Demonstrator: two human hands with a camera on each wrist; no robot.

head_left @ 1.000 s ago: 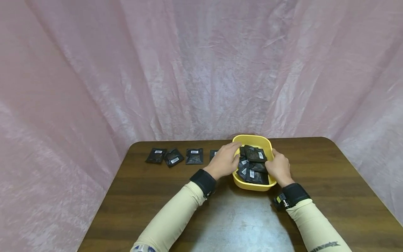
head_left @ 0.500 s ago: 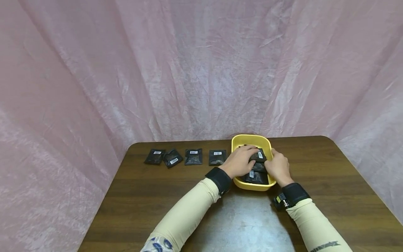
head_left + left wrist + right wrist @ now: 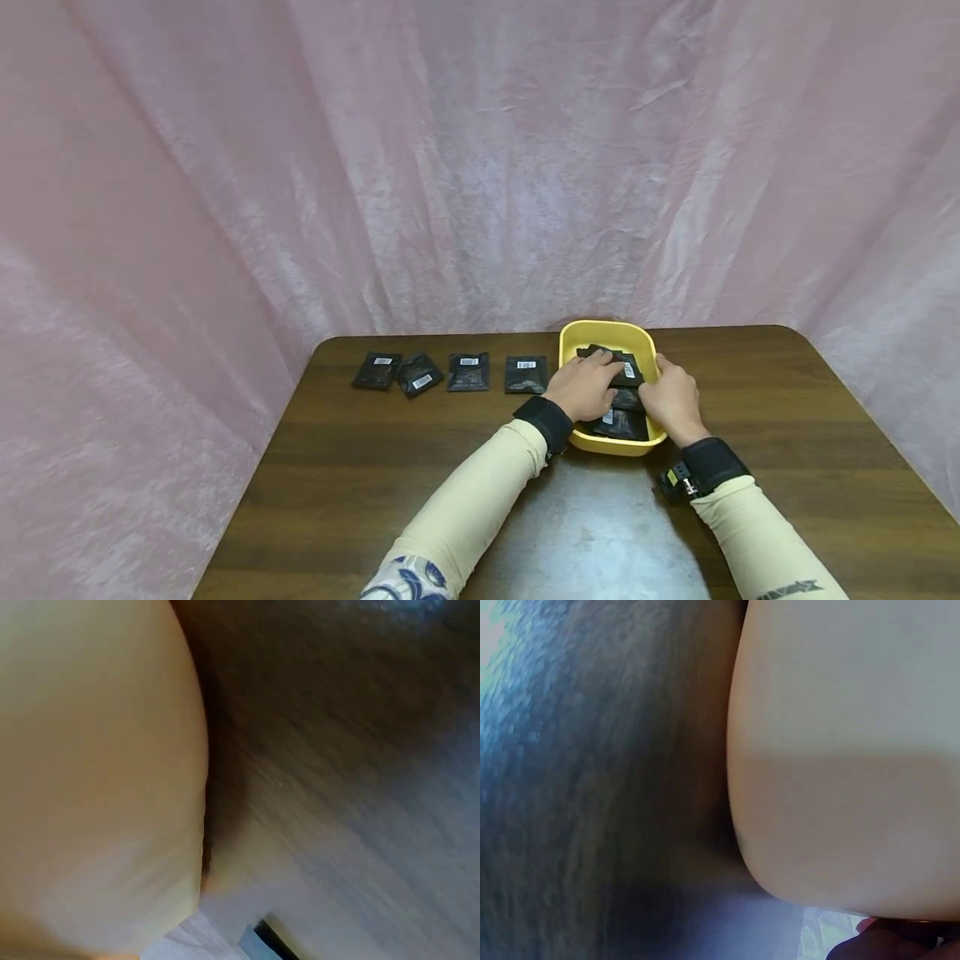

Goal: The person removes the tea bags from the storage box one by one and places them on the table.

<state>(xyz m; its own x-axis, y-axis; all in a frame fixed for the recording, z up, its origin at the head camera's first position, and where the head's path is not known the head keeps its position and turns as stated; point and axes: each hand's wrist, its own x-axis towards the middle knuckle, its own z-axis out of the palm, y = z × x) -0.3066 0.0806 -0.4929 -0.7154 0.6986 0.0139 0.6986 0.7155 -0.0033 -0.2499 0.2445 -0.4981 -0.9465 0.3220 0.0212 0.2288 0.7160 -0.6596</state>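
Currently the left hand (image 3: pixel 583 388) reaches over the left side of a yellow bin (image 3: pixel 611 447), thumb and fingers spread apart above the black packets (image 3: pixel 624 426) piled inside; whether its fingertips touch them I cannot tell. The right hand (image 3: pixel 672 402) grips the bin's right rim. Left of the bin, four similar packets (image 3: pixel 468 373) lie in a row along the wooden table (image 3: pixel 360 483), the leftmost two close together.

Forearms (image 3: pixel 472 492) extended, left hand (image 3: pixel 585 388) palm-down, right hand (image 3: pixel 672 403) curled
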